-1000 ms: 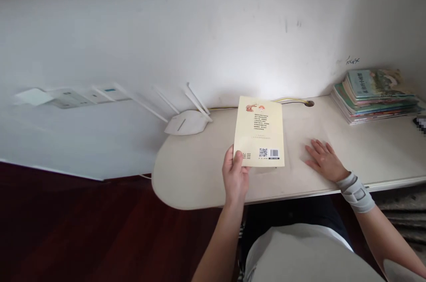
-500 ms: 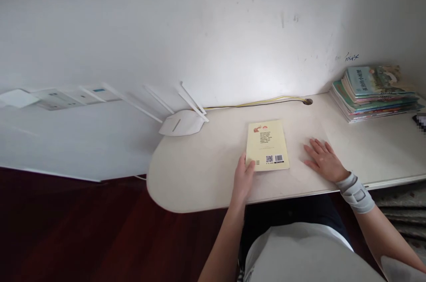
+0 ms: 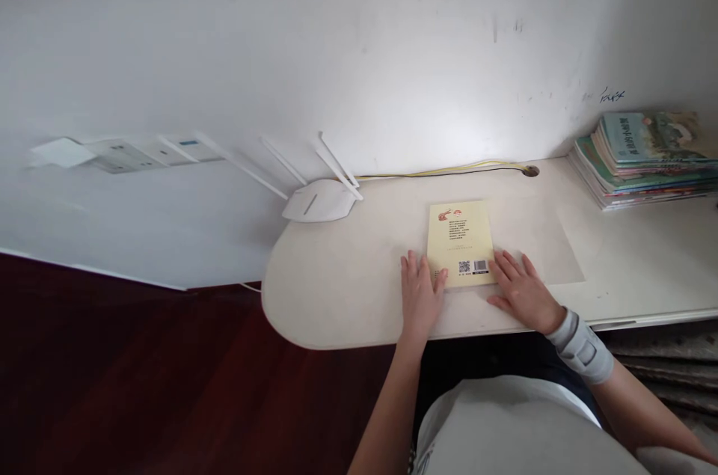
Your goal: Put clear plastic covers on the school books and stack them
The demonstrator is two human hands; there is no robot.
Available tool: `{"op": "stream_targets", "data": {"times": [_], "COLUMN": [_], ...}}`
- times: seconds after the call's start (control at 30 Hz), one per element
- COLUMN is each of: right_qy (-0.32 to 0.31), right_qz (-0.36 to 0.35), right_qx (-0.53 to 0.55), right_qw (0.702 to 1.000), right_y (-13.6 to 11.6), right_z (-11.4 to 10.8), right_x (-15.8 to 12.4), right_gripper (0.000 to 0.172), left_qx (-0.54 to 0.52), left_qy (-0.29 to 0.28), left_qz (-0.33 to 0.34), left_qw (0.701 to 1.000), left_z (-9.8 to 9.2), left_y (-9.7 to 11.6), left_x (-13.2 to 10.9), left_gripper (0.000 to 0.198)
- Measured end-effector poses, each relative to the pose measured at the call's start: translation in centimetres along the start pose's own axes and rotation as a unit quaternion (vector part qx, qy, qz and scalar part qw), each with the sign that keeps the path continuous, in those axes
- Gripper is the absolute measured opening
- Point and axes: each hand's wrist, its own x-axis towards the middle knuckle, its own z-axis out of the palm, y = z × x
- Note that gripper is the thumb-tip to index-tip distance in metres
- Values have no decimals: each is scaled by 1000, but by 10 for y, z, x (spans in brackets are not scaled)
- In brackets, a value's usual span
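A pale yellow book (image 3: 461,239) lies flat on the white desk, its printed text, QR code and barcode facing up. My left hand (image 3: 420,295) rests open at the book's lower left corner, thumb over the corner and fingers stretched along the left edge. On the other side, my right hand (image 3: 524,294) lies open, its fingertips touching the lower right edge. A clear, thin sheet (image 3: 538,236) spreads over the desk to the right of the book; whether it runs under the book I cannot tell. A grey brace (image 3: 580,346) wraps my right wrist.
A white router (image 3: 319,201) with several antennas stands at the desk's back left. Yellow and black cables (image 3: 437,172) run along the wall to a round hole (image 3: 530,171). A stack of books (image 3: 645,161) sits at the right. The desk (image 3: 314,295) has a rounded left end.
My right hand has moved left to the book's right edge, off the clear sheet. My left hand has loosened from the book's corner, its fingers now stretched out. The view has shifted slightly.
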Motion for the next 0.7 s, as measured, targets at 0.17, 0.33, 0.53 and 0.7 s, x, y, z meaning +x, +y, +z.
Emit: {"op": "stream_targets", "data": {"times": [0.17,0.33,0.53,0.7], "right_qy": [8,7,-17,-35], "right_qz": [6,7,3,-8], "right_qx": [9,14,22,43], "right_qw": [1000,1000,1000,998], "right_y": [1,1,3,6], "right_z": [2,0,-2,-10], "right_x": [-2,-2,1,2], "right_gripper": [55,55,57,55], "left_qx": [-26,-115,-347,-221], "left_qy": [5,31,14,38], "left_qz": [-2,-14,51,261], "left_qw": [1000,993,936,939], "left_z": [0,-7,-20,-9], "left_y": [1,6,36,75], "left_x": [0,-4,-3,13], "left_gripper": [59,55,66,75]}}
